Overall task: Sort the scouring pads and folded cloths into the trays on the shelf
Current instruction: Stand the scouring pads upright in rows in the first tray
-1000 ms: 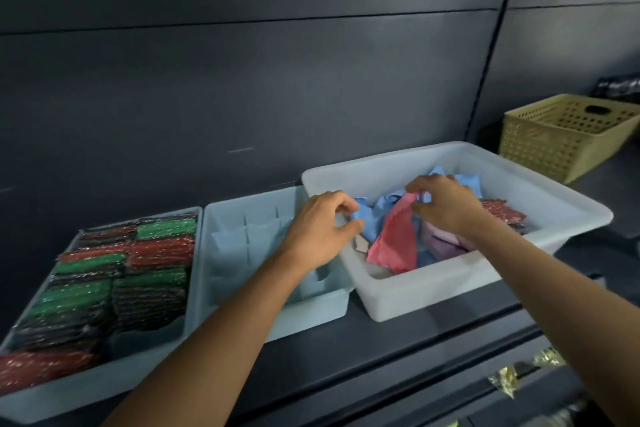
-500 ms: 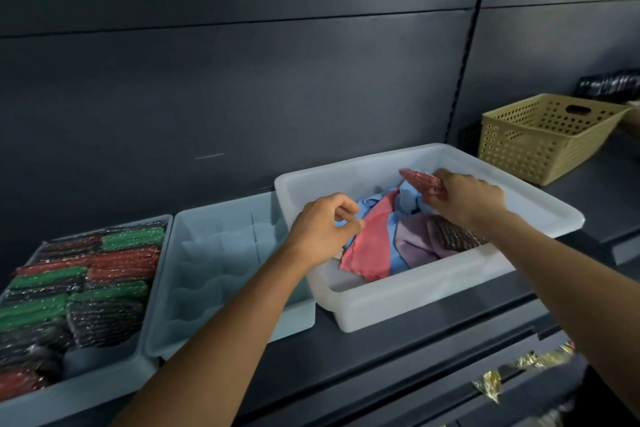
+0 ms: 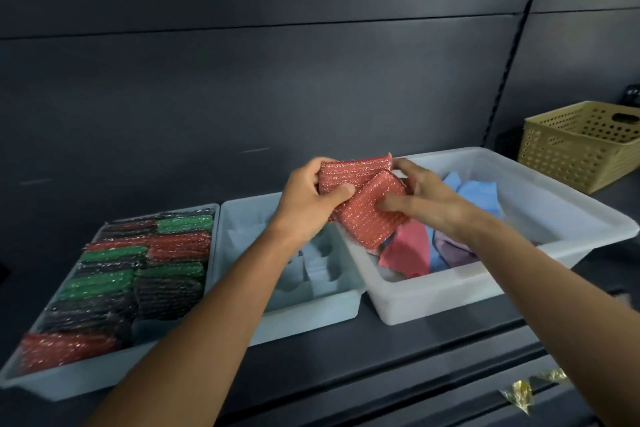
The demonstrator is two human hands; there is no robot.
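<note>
Two red glittery scouring pads are held up between the middle tray and the white bin. My left hand point(image 3: 311, 198) grips the upper red pad point(image 3: 349, 172). My right hand point(image 3: 426, 201) pinches the lower red pad point(image 3: 367, 218), which overlaps the upper one. Below them the white bin point(image 3: 519, 274) holds loose pink, blue and purple cloths point(image 3: 436, 253). The left tray point(image 3: 76, 381) is packed with rows of red, green and black pads point(image 3: 138, 274). The pale blue middle tray point(image 3: 311, 315) has dividers and some pale folded cloths.
A tan perforated basket point(image 3: 585, 146) stands at the back right on the dark shelf point(image 3: 346, 357). A dark panel wall runs close behind the trays. Gold foil items point(image 3: 519, 392) lie on a lower level at the bottom right.
My right hand lifted a red pad out of the white bin and carried it left. My left hand rose from the bin's rim and now grips a red pad too.
</note>
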